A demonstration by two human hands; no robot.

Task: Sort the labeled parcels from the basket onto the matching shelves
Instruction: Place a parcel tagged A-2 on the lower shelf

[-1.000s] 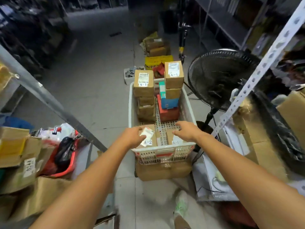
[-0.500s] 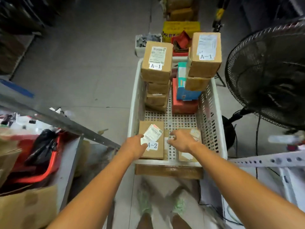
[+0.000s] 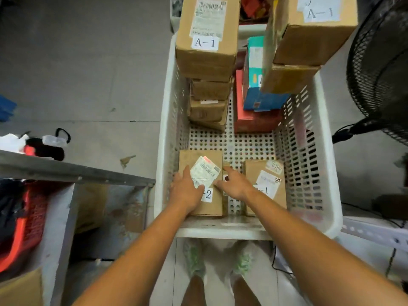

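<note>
A white perforated basket stands on the floor in front of me. At its near end lie two flat brown parcels: the one marked A-2 on the left and one marked A-1 on the right. My left hand lies over the A-2 parcel's left edge with the thumb on its label. My right hand is in the gap between the two parcels, fingers apart, touching the A-2 parcel's right edge. The parcel rests on the basket floor.
At the basket's far end stand a stack of brown boxes topped by an A-1 box, another A-1 box, a blue box and a red box. A black fan is on the right, a grey shelf on the left.
My head has dropped closer over the basket. My right hand left the flat A-1 parcel and moved left to the A-2 parcel's right edge. My left hand stayed on the A-2 parcel.
</note>
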